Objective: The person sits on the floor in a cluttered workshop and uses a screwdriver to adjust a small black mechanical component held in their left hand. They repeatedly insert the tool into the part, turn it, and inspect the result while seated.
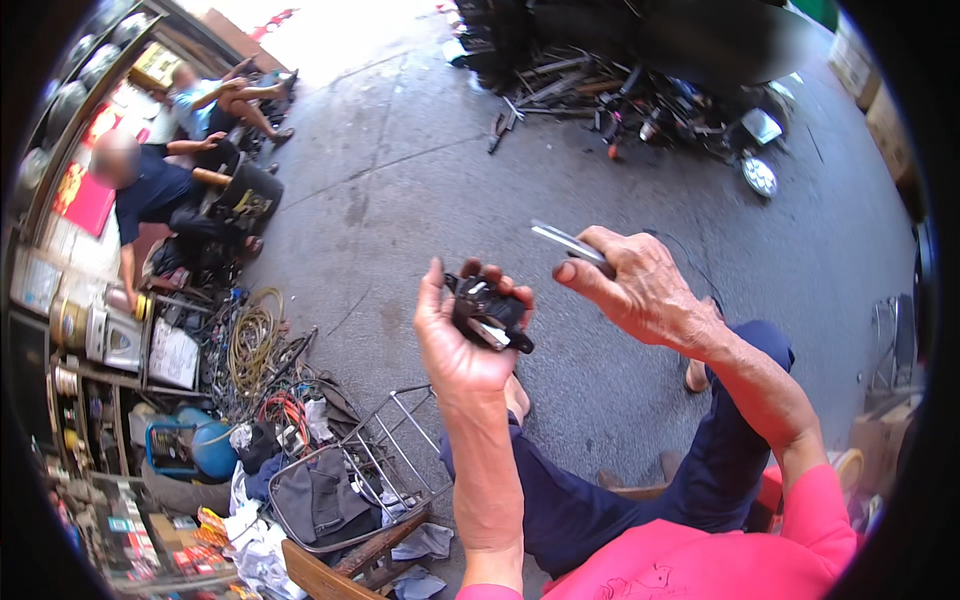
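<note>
In my left hand [465,340], palm up and fingers curled round it, lies a small black part [488,308] with a bright metal piece at its near side; I cannot make out its exact kind. My right hand [640,285] is off to the right, closed round a slim silver-grey metal tool [570,245]. The tool's flat tip points up and left, apart from the black part. My thumb is along its near side, and the fingers hide its other end.
Two people [150,190] sit at the left by shelving. Tangled cables [258,340], a blue tank [208,440] and a metal frame [400,425] are nearer on the left. Metal scrap [570,85] lies ahead on the concrete floor [370,190]. A wooden stool [330,570] stands at lower left.
</note>
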Demonstrator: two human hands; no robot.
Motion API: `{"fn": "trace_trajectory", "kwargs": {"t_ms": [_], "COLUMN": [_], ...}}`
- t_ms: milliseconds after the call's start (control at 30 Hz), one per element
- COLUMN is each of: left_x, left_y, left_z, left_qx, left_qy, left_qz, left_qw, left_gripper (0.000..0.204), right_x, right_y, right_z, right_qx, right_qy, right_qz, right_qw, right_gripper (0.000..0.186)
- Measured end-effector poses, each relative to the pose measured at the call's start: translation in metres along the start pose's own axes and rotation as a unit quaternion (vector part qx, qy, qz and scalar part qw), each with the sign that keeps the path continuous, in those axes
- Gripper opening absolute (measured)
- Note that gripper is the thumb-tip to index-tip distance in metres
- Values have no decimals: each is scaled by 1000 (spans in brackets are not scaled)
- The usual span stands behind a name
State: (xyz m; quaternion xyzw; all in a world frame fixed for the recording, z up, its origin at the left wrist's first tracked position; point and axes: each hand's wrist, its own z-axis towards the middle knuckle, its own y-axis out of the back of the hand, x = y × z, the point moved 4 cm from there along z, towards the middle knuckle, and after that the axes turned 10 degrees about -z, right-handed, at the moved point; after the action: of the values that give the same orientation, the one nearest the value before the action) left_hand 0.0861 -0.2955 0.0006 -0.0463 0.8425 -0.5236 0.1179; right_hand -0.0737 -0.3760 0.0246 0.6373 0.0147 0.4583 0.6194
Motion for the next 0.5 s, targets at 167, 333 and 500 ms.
{"fn": "trace_trajectory", "kwargs": {"t_ms": [167,333,500], "left_x": [10,13,14], "left_y": [-9,-7,-6], "left_z": [0,0,6], "left_qx": [26,-21,10], "left_qy": [17,7,2], "left_qz": [38,64,63], "left_qw": [999,998,998], "left_gripper": [33,35,34], "right_x": [5,15,25], "right_y": [13,22,16], "right_z": [-13,-18,-20], "right_qx": [-1,-64,-86], "right_qy": [3,70,129], "right_qz": [17,61,14], "right_qw": [1000,994,988], "right_gripper": [56,40,31]}}
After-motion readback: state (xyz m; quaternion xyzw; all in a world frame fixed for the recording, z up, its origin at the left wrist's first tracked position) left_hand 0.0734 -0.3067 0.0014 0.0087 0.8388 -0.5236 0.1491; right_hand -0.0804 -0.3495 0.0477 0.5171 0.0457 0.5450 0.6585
